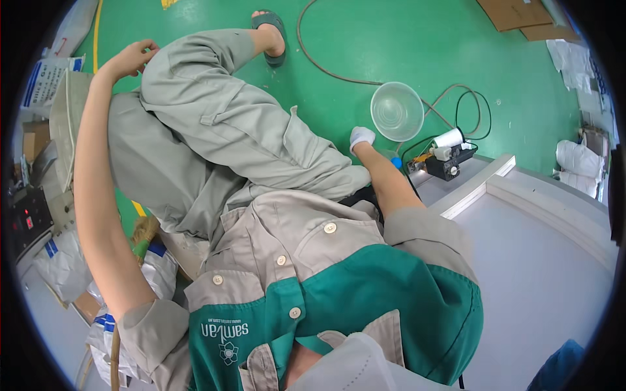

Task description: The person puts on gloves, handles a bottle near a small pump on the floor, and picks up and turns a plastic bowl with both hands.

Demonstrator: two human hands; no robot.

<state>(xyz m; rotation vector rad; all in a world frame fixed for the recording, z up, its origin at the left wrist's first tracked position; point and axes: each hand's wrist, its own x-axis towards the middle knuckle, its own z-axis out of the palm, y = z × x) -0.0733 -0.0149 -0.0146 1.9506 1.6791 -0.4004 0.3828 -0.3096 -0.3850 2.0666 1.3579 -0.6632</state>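
Nearest the lens: white cloth (345, 368) at the lower edge, then the person's own shirt (339, 287), beige on the upper chest with buttons, green lower panel. Grey work trousers (222, 124) fill the centre; one leg is bent across the other, foot in a dark sandal (272, 39) resting on the green floor (365, 39).

Left hand (134, 57): bare, arm stretched far out to the person's left, fingers curled loosely near the knee of the trousers. It appears to touch the fabric at the knee; nothing visibly held. Just beyond the forearm, a tan woven sack (65, 124).

Right hand (362, 137): wears a white glove, lowered beside the thigh, fingers bunched downward. Whether it grips anything, cannot tell; the palm side is hidden. Just beside it a small blue object (396, 161), partly hidden by the forearm, contact unclear.

Near the right hand: a clear plastic bowl (398, 111) sits upright on the floor, empty-looking. To its right, a small black device (448, 163) with a white roll (448, 138) on top, at the corner of a white panel (541, 260) with a raised border. A grey hose (319, 58) and a black cable (479, 111) run over the floor behind the bowl.

Far right: white bags (577, 166). Top right: flat cardboard (515, 13). Lower left: white sacks with blue bands (104, 326).
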